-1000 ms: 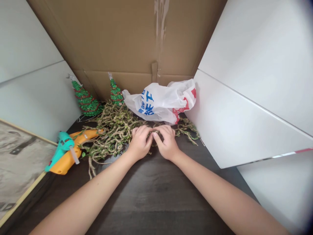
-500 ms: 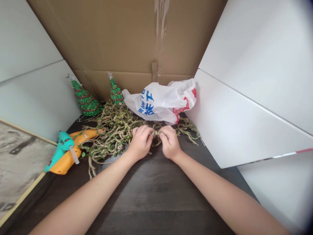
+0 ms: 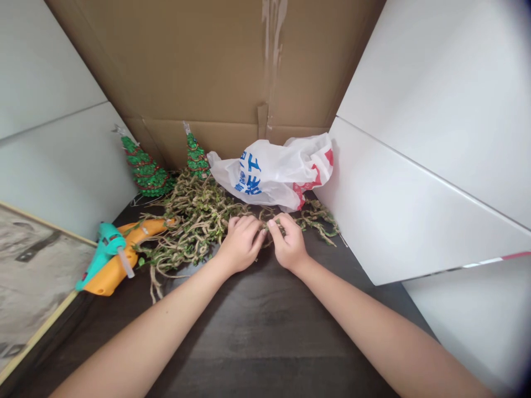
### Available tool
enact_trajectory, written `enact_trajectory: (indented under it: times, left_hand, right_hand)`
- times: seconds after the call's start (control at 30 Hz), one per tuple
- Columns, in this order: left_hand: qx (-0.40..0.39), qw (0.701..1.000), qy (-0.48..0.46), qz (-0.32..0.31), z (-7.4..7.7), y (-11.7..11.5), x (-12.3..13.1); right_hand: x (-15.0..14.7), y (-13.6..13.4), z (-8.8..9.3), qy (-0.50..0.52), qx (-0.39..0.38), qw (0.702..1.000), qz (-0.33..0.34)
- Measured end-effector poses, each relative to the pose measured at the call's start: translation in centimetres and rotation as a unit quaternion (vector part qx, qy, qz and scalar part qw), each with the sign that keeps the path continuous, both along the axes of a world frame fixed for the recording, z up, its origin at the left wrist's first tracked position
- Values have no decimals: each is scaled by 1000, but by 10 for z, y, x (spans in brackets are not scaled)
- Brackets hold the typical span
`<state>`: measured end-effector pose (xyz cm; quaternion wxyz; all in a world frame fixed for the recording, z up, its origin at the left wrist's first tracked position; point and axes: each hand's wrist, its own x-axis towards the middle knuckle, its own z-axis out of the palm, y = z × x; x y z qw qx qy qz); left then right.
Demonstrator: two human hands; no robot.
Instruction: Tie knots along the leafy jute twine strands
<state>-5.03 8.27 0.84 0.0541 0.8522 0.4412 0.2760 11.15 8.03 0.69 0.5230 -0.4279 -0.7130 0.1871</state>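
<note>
A large tangle of brown twine with green leaves [image 3: 194,221] lies on the dark table [image 3: 265,326], and a strand of it runs to the right. At the middle, my left hand [image 3: 243,243] pinches part of this leafy twine between thumb and fingers. Close beside it, my right hand [image 3: 287,240] grips the same strand, its thumb pressed toward the forefinger. A small gap separates the two hands, and the fingers hide most of the piece held. Behind them rests a crumpled white plastic bag [image 3: 274,171] with blue and red print.
Two small green tinsel trees [image 3: 149,174] stand at the back left. A teal and orange glue gun [image 3: 112,251] lies at the left near a wood-edged board [image 3: 37,265]. Cardboard [image 3: 186,66] forms the back, with white panels [image 3: 398,182] at both sides.
Both thumbs have shifted on the twine, and the bit between the hands is now more covered. The left fingers have moved slightly to the right. Everything else is unmoved.
</note>
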Motion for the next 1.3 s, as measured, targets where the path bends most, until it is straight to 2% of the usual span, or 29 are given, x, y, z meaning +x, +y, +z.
enact_trajectory:
  times: [0.27, 0.4, 0.53, 0.93, 1.3]
  left_hand:
    - [-15, 996, -52, -70, 4, -2, -4]
    - [3, 992, -91, -82, 3, -3, -6]
    - [23, 990, -119, -70, 0, -3, -6]
    - [13, 984, -178, -18, -7, -1, -4]
    - [52, 984, -173, 1, -8, 1, -3]
  right_hand:
    - [-1, 5, -4, -58, -30, 998, 2]
    - [-1, 6, -6, -57, -52, 997, 5]
    - [-1, 7, -7, -35, -72, 997, -7]
    - [-1, 3, -5, -59, -53, 994, 74]
    - [-2, 5, -6, -57, -79, 993, 68]
